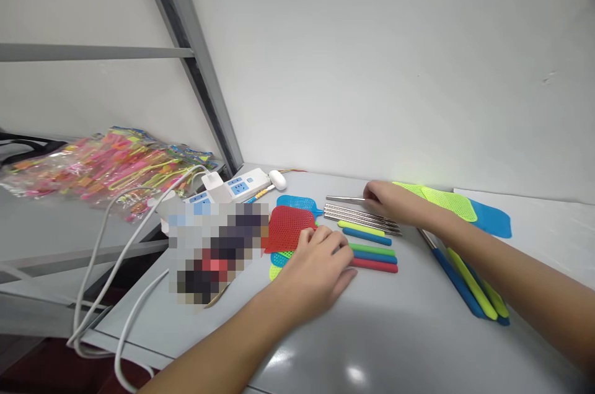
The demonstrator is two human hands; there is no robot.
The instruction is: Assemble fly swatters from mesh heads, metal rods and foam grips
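My right hand [387, 202] is closed on a thin metal rod [344, 199], which points left above a row of several similar rods [353, 214]. My left hand [318, 264] is curled at the lower right edge of a red fly swatter head [292, 228]; what lies under its fingers is hidden. A blue swatter head [297, 203] lies behind the red one, and green and blue heads show partly beneath. To the right of my left hand lie a red handle [376, 265], a blue one and a green one. A yellow handle [360, 228] and another blue handle [367, 236] lie below the rods.
At right, swatters with yellow heads [450, 203], a blue head [493, 218] and blue and yellow handles [471, 285] lie under my right forearm. A power strip [246, 183], white cables [134, 258] and a pixelated patch are at left. Bagged colourful items [106, 171] lie beyond.
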